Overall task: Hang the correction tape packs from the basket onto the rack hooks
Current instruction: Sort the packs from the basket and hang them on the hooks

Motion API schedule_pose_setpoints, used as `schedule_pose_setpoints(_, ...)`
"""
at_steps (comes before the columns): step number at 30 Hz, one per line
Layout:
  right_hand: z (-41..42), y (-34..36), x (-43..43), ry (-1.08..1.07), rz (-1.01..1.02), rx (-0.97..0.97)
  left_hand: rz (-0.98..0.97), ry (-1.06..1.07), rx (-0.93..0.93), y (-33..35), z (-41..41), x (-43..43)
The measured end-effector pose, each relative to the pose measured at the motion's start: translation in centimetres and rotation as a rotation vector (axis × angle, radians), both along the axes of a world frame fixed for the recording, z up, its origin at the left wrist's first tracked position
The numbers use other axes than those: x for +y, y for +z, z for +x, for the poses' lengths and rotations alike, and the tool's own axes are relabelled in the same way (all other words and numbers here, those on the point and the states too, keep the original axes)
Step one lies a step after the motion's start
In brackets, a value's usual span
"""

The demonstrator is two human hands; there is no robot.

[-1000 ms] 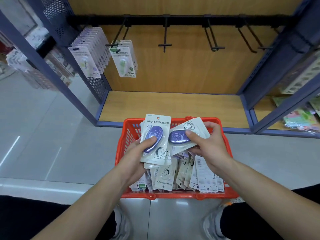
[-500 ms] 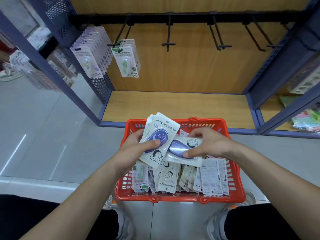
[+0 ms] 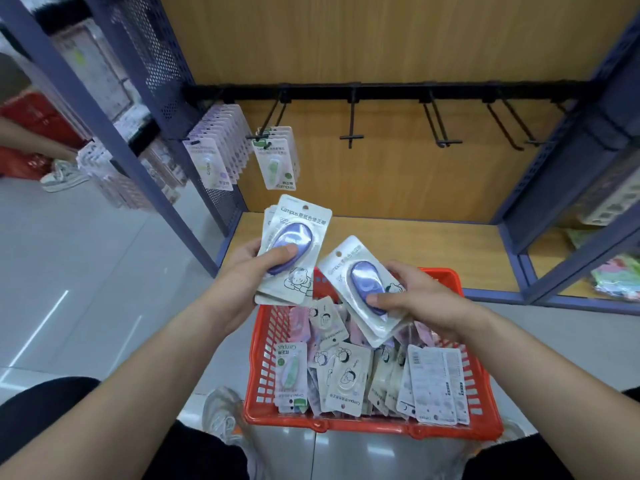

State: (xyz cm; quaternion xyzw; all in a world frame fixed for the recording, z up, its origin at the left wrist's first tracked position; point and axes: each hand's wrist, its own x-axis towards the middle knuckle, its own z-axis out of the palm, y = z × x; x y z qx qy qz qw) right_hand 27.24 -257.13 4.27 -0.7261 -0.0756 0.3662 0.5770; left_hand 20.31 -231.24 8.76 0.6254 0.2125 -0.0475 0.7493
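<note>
In the head view, a stack of purple correction tape packs [image 3: 294,244] is gripped by the left hand [image 3: 249,271], with the thumb pressed on the front blister and the fingers curled behind. A second bunch of purple packs [image 3: 360,292] is pinched by the right hand [image 3: 415,299], with the thumb laid on the near end of the blister and the fingers wrapped under the right edge. Both bunches are held above the far end of the red basket [image 3: 374,427], in which many more packs are seen lying loose.

The coming move is judged to turn on the hang holes. The long axis of the left-hand stack is set nearly upright, tipped slightly right, and its hole is carried at the far end, directed toward the rack bar [image 3: 381,93]. The right-hand bunch is slanted, with its hole end far and left, and is held lower and nearer the basket. The empty centre hook [image 3: 351,136] is found beyond and a little right of the left-hand stack, well apart from it. The left hand is judged the nearer one. Green packs [image 3: 277,161] are already hung on the hook to its left.
</note>
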Motion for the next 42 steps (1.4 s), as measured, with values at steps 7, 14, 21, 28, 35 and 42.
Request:
schedule_pose_setpoints(7, -0.3, 1.0, 1.7, -0.279, 0.321, 0.112, -0.179, 0.137, 0.002, -0.6, -0.5, 0.4)
schedule_pose_setpoints(14, -0.3, 0.7, 2.8, -0.484, 0.366, 0.037, -0.279, 0.152, 0.029, -3.2, 0.9, -3.4)
schedule_pose_setpoints(21, 0.7, 1.0, 2.2, -0.575, 0.434, 0.107, -0.004, 0.171, 0.045, -4.6, 2.3, -2.6)
schedule_pose_setpoints(28, 0.8, 0.2, 4.1, -0.466, 0.467, 0.105, 0.083, 0.179, 0.02, -4.5, 2.8, -4.1)
schedule_pose_setpoints(35, 1.3, -0.2, 4.3, -0.434, 0.461, 0.103, 0.151, 0.193, 0.06, -3.9, 3.5, -2.3)
schedule_pose_setpoints(42, 7.5, 0.3, 5.5, -0.45, 0.201, -0.182, 0.189, 0.223, -0.022, -2.3, 4.8, 1.0)
